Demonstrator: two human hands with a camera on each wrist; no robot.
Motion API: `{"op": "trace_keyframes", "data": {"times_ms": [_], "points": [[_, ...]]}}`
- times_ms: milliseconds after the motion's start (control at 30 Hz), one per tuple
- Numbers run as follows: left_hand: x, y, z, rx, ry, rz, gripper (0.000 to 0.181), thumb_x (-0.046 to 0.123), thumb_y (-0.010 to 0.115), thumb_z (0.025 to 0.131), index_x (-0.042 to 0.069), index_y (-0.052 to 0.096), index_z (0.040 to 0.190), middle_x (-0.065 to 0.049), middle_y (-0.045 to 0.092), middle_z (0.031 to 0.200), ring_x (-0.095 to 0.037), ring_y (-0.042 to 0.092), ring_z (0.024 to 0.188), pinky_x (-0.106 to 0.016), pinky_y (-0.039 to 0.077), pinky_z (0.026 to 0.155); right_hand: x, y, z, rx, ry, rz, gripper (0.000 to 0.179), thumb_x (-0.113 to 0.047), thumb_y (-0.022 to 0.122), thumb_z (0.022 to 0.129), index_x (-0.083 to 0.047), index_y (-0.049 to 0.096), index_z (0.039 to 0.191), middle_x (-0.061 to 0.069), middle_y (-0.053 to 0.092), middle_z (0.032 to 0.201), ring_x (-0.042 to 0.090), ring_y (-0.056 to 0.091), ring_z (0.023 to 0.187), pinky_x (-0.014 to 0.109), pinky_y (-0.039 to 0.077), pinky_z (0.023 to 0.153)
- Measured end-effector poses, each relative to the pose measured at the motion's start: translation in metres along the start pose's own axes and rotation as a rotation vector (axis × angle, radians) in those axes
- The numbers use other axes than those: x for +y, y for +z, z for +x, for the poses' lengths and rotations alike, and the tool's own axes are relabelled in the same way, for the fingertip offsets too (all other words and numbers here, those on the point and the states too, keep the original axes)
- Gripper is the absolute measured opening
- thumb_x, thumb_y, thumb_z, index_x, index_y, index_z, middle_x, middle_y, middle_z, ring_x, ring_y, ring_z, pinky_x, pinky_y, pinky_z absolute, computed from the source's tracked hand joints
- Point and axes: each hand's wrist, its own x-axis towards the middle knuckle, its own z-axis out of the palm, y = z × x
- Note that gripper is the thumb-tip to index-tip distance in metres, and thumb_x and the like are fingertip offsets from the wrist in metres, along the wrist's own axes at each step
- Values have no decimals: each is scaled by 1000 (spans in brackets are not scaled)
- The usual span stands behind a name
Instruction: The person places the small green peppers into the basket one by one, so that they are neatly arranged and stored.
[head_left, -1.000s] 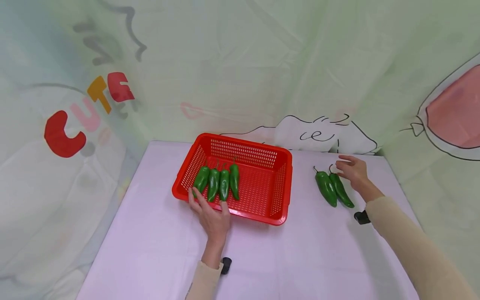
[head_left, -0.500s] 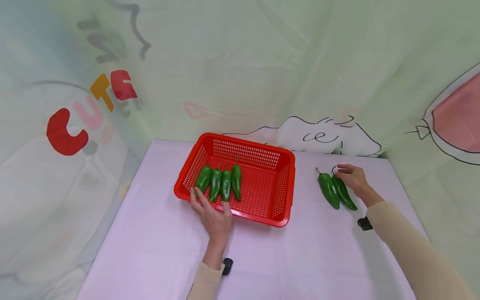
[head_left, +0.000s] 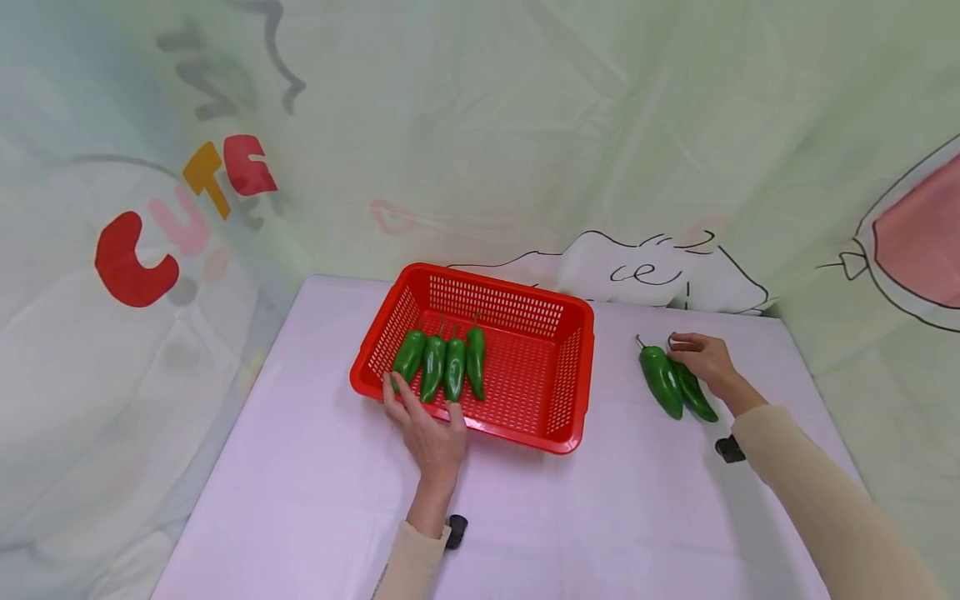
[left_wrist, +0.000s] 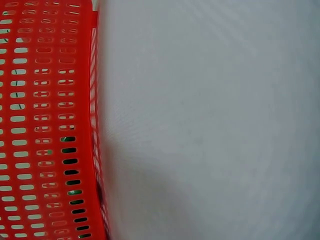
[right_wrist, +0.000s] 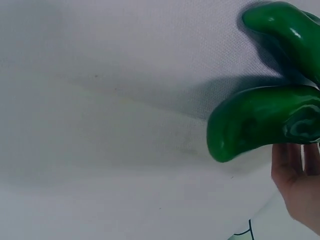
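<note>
In the head view my left hand (head_left: 432, 437) holds the front rim of a red plastic basket (head_left: 525, 432), fingertips over the edge and thumb beside them. Several green chili peppers (head_left: 434, 367) lie side by side in the basket's left half, stems toward the back. To the right, two more peppers rest on the table. My right hand (head_left: 705, 360) grips the stem end of the right-hand pepper (head_left: 696, 396), partly covering it. The other pepper (head_left: 662, 383) lies right alongside. From the right wrist, fingers show against the gripped pepper's (right_wrist: 260, 117) side.
A pale cloth covers the table (head_left: 315, 500). Behind it hangs a printed curtain (head_left: 487, 125) with letters and a balloon drawing. The basket's perforated wall (left_wrist: 45, 120) fills the left of the left wrist view.
My right hand has come down from beside the right-hand pepper onto its stem end and taken hold. My left hand keeps its place on the basket; the head view has shifted slightly.
</note>
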Motion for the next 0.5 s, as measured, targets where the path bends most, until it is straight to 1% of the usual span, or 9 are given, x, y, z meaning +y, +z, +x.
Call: {"op": "trace_keyframes", "data": {"times_ms": [133,233,300,367,433,500], "points": [[0,0,-1,-1,-2,-1,93,14,65,80,5,16,158,-12,13,158,-37,23,141,-51,45,99,0,-1,-1,11,13,-24,57,-13,56,97,11,37,145,37,41,141,48,41,130,55,34,108],[0,0,-2,-2,-2,1,92,13,65,80,5,16,158,-12,12,159,-35,22,142,-50,45,98,-2,-3,-3,12,49,-43,58,-16,56,96,12,39,143,38,41,140,47,44,126,52,39,104],[0,0,-1,-1,-1,3,92,13,65,80,5,16,158,-12,12,159,-35,22,142,-50,45,98,-4,-4,-5,24,78,-63,59,-19,57,95,12,40,142,37,40,140,43,49,120,46,46,97],[-1,0,-1,0,0,8,93,14,64,80,5,15,158,-12,12,159,-34,21,142,-50,46,97,-6,-5,-8,46,103,-73,58,-20,58,94,13,43,140,37,40,140,38,53,112,39,52,87],[0,0,-1,-1,0,9,93,14,64,80,5,15,158,-13,13,158,-34,21,142,-50,45,97,-7,-6,-10,77,123,-78,57,-20,58,93,13,45,138,36,41,138,33,55,105,34,54,77],[0,0,-1,-4,-1,10,93,15,64,80,5,15,158,-16,14,157,-33,20,143,-50,45,97,-7,-7,-11,103,133,-72,56,-19,58,93,14,46,136,35,41,137,31,57,100,32,55,73]]}}
